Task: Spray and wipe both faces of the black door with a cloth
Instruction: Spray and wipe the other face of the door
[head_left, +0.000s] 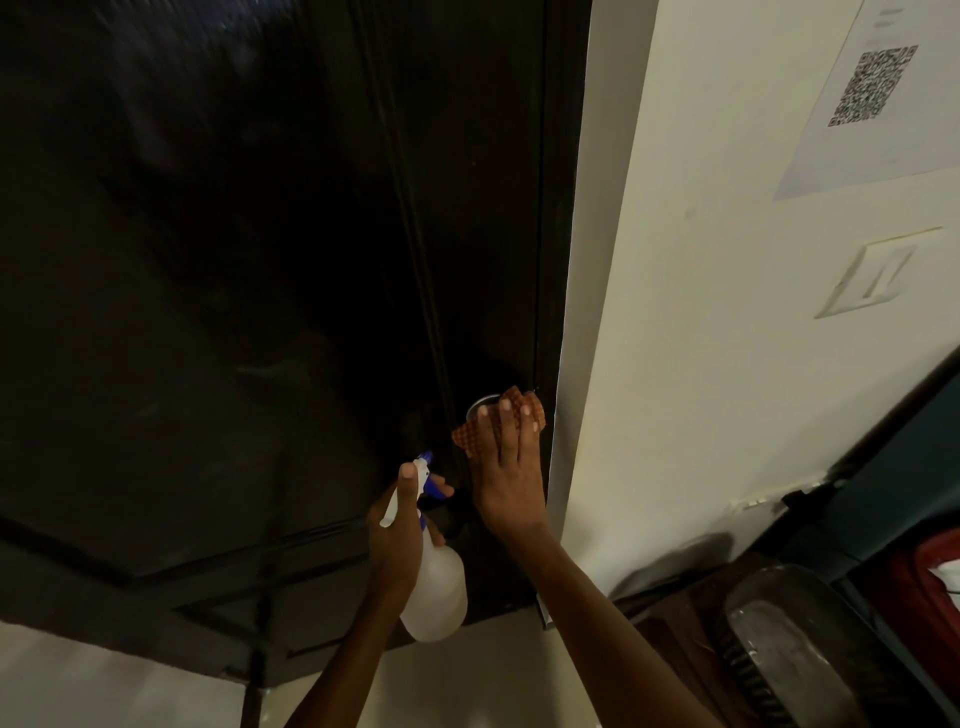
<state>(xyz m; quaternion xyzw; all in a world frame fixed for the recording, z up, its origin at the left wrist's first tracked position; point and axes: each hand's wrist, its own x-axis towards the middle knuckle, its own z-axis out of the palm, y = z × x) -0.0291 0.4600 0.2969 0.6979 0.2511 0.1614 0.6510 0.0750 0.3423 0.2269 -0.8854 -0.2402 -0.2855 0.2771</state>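
The black door (260, 260) fills the left and middle of the head view, dark and glossy. Low on its right side, near the frame edge, my right hand (506, 478) presses an orange checked cloth (524, 410) flat against the door with straight fingers. A round metal knob (480, 408) peeks out beside the cloth at my fingertips. My left hand (397, 535) grips the neck of a white spray bottle (436, 597) with a blue and white trigger head (428, 475), held just left of my right hand and close to the door.
A cream wall (701, 312) stands right of the door, carrying a paper with a QR code (872, 88) and a switch plate (872, 275). Dark furniture and a bin-like object (789, 639) crowd the lower right corner. Pale floor (104, 686) lies below the door.
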